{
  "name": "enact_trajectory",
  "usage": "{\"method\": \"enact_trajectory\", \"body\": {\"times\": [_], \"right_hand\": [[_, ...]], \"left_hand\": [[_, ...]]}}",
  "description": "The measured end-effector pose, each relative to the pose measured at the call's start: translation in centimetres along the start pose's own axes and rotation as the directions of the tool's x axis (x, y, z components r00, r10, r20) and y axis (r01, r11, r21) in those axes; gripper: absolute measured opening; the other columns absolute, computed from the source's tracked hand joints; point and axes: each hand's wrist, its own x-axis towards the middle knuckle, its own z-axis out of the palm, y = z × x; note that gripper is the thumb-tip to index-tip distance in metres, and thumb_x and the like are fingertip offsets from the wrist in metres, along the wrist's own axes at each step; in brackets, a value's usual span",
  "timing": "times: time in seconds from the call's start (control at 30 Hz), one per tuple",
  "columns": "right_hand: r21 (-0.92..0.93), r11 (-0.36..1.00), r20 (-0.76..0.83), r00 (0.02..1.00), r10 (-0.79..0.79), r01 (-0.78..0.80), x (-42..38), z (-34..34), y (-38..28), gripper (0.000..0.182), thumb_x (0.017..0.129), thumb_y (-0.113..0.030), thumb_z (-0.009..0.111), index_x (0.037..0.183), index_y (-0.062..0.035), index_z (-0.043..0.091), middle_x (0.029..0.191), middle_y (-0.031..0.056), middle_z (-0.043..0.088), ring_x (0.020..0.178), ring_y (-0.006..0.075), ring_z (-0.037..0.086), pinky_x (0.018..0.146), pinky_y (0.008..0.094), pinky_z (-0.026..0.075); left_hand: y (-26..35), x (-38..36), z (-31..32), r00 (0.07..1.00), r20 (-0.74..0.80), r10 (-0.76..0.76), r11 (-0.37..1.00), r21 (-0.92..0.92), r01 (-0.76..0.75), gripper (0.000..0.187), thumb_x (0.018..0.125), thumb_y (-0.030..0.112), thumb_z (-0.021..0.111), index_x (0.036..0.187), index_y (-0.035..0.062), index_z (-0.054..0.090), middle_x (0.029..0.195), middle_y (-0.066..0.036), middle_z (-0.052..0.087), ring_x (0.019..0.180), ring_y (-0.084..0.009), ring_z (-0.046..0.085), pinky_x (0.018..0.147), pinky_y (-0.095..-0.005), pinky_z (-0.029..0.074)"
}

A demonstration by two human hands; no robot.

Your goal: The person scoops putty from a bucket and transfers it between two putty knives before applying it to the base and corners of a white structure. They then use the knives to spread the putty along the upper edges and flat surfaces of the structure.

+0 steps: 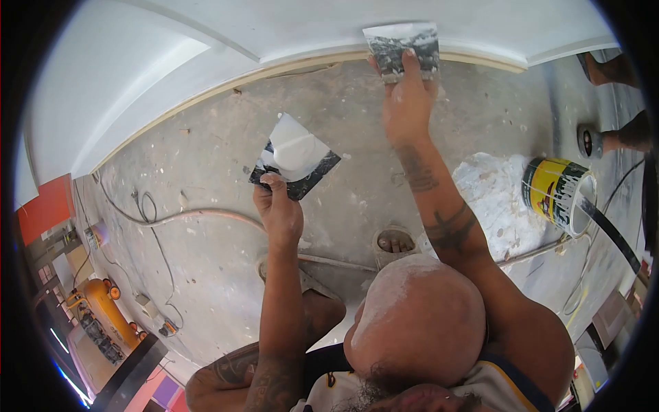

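My left hand (280, 214) grips a broad putty knife (317, 180) that is held up over the floor. A thick smooth mound of white putty (294, 151) lies on its blade. In my right hand (410, 103), stretched far forward, is a second wide putty knife (405, 47), with the thumb on the blade's face. Its smeared dark blade is up at the foot of the white wall (309, 31); whether the edge touches cannot be seen. White residue marks my fingers.
A yellow and black bucket (549, 191) with a dark bar sticking out stands right, beside a white-smeared sheet (491, 199). Another person's feet (592, 141) are at far right. A hose (206, 213) and cables cross the floor. An orange compressor (106, 312) stands left. My knee (419, 323) rises in front.
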Motion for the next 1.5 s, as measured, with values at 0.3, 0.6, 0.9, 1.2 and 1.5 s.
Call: {"method": "enact_trajectory", "body": {"times": [0.3,0.6,0.9,1.2,1.5], "right_hand": [[0.015,0.997,-0.046,0.996,0.07,-0.07,-1.2,-1.1,3.7,0.025,0.099,-0.007,0.051,0.121,0.0042,0.053,0.113,0.0134,0.063,0.094,0.0245,0.068,0.082,0.0408,0.061],[0.012,0.994,-0.095,0.989,0.113,-0.113,0.0,0.8,4.2,0.027,0.097,-0.005,0.051,0.121,0.0063,0.05,0.118,0.0141,0.06,0.101,0.0258,0.066,0.088,0.0441,0.061],[0.037,0.998,-0.018,0.999,0.05,-0.049,-2.3,0.6,4.6,0.026,0.098,-0.007,0.052,0.121,0.0055,0.051,0.116,0.0132,0.061,0.101,0.026,0.066,0.089,0.0455,0.061],[0.023,0.994,-0.071,0.992,0.104,-0.103,-1.3,1.3,6.7,0.026,0.099,-0.007,0.051,0.122,0.0045,0.051,0.117,0.0137,0.062,0.101,0.0256,0.066,0.09,0.0439,0.061],[0.025,0.996,0.02,0.996,0.082,-0.082,-2.6,3.0,5.9,0.025,0.099,-0.008,0.051,0.122,0.0027,0.05,0.113,0.0122,0.061,0.096,0.0221,0.066,0.084,0.0397,0.061]], "left_hand": [[-0.2,-0.3,-1.5,0.997,0.069,-0.019,0.999,0.045,0.016,0.038,0.107,0.031,0.047,0.13,0.001,0.051,0.129,-0.01,0.059,0.119,-0.0206,0.057,0.104,-0.0369,0.046],[0.1,-0.5,-1.6,0.998,0.05,-0.028,1.0,-0.002,0.028,0.037,0.107,0.03,0.046,0.13,0.0019,0.05,0.129,-0.01,0.058,0.118,-0.0194,0.057,0.103,-0.0367,0.047],[0.7,-0.6,-1.4,0.997,-0.064,-0.041,0.999,-0.009,0.041,0.031,0.105,0.035,0.05,0.106,0.0044,0.056,0.099,0.002,0.058,0.093,-0.0073,0.053,0.091,-0.0269,0.044],[0.9,-0.7,-1.0,0.994,-0.085,-0.072,0.997,-0.034,0.07,0.031,0.105,0.034,0.051,0.109,0.0044,0.056,0.104,0.001,0.059,0.097,-0.0087,0.055,0.094,-0.0299,0.046],[0.1,-0.5,-2.5,0.994,-0.108,-0.021,1.0,-0.005,0.02,0.026,0.106,0.03,0.052,0.105,0.0054,0.056,0.095,0.004,0.056,0.089,-0.0063,0.053,0.085,-0.0285,0.048]]}}
